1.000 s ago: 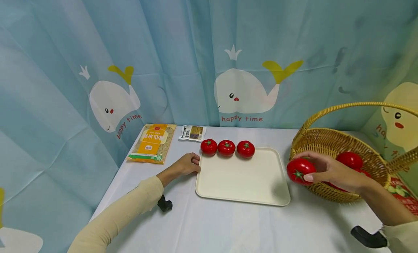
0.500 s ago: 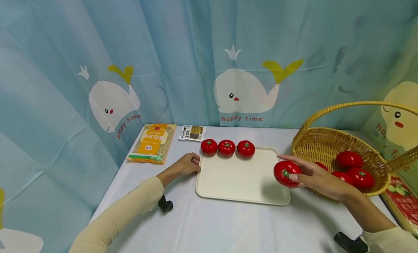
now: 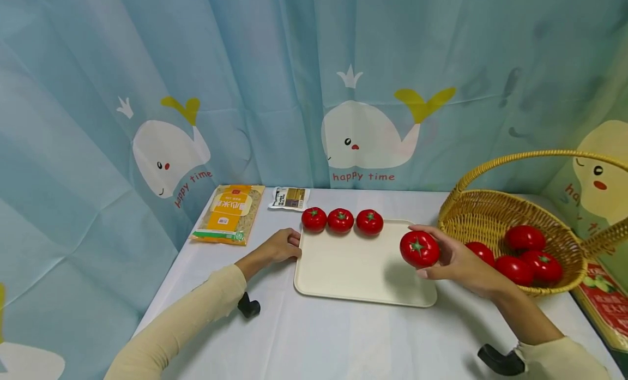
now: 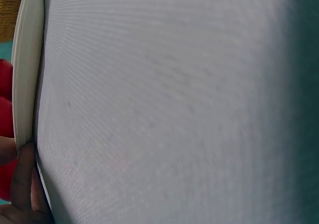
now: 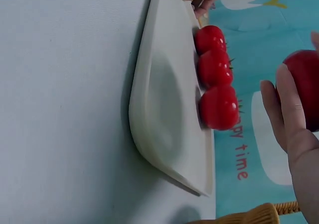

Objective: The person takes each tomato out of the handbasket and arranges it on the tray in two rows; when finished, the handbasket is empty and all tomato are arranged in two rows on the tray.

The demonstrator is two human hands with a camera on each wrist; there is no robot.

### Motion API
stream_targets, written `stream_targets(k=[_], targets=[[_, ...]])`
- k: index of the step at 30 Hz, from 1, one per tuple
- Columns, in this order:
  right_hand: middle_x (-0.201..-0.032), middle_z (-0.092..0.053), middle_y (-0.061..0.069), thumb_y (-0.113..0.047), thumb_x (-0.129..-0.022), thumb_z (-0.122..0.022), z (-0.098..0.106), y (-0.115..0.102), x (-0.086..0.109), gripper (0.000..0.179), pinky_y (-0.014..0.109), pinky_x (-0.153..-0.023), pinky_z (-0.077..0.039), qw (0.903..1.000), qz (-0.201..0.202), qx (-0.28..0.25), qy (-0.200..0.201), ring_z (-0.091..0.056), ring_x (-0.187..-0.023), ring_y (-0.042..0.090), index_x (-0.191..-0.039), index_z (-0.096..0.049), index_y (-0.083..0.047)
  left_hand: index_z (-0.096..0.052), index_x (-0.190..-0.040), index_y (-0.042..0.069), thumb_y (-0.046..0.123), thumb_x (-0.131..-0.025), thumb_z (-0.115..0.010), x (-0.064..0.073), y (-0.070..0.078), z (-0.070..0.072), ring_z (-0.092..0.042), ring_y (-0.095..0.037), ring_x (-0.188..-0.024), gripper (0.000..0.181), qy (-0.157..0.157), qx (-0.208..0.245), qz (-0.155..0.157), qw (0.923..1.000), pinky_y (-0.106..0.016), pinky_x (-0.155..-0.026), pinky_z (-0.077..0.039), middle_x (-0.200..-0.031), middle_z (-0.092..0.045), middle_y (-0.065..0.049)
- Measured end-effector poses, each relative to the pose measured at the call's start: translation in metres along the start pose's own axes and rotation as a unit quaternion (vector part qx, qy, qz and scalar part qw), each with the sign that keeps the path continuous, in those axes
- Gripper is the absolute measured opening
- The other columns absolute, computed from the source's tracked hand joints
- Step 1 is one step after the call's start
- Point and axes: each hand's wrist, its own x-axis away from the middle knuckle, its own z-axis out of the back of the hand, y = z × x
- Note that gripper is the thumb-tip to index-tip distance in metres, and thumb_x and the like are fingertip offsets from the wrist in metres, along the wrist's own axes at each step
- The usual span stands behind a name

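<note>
My right hand (image 3: 461, 265) holds a red tomato (image 3: 419, 249), green stem outward, raised over the right side of the cream tray (image 3: 360, 271). In the right wrist view the fingers (image 5: 290, 102) curve round that tomato. At the tray's left edge my left hand (image 3: 279, 246) pinches the rim; the left wrist view shows its thumb (image 4: 6, 150) above and a finger (image 4: 22, 176) below. Along the tray's back edge sit three more tomatoes in a row, a left one (image 3: 314, 220), a middle one (image 3: 340, 221) and a right one (image 3: 369, 223).
To the right stands a wicker basket (image 3: 483, 205) with a tall handle and several tomatoes (image 3: 525, 239) inside. A red packet (image 3: 603, 298) lies beyond it. Back left are a yellow grain bag (image 3: 228, 213) and a small sachet (image 3: 289, 198). A whale-print curtain (image 3: 275, 96) hangs behind.
My right hand has carried the tomato leftward, away from the basket and over the tray's right side. More tomatoes in the basket now show. My left hand has stayed at the tray's edge.
</note>
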Motion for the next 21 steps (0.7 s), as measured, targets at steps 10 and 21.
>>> stream_targets(k=[10, 21], targets=[[-0.128, -0.056, -0.003, -0.002, -0.087, -0.073, -0.009, 0.005, -0.019, 0.070, 0.024, -0.088, -0.057, 0.9974, -0.001, 0.013, 0.070, -0.061, -0.111, 0.005, -0.147, -0.037, -0.010, -0.058, -0.121, -0.002, 0.002, -0.080, -0.072, 0.001, 0.001, 0.001, -0.058, -0.016, -0.086, 0.044, 0.003, -0.003, 0.003, 1.0000, -0.023, -0.073, -0.057, -0.101, -0.061, -0.009], [-0.138, -0.046, 0.019, -0.010, -0.087, -0.076, -0.011, 0.010, -0.041, 0.070, 0.018, -0.086, -0.054, 0.9869, -0.047, 0.069, 0.138, -0.058, -0.108, 0.014, -0.145, -0.038, -0.006, -0.058, -0.121, -0.003, 0.002, -0.080, -0.072, 0.000, 0.001, 0.000, -0.058, -0.015, -0.087, 0.044, 0.000, -0.007, -0.004, 1.0000, -0.023, -0.075, -0.057, -0.102, -0.061, -0.010]])
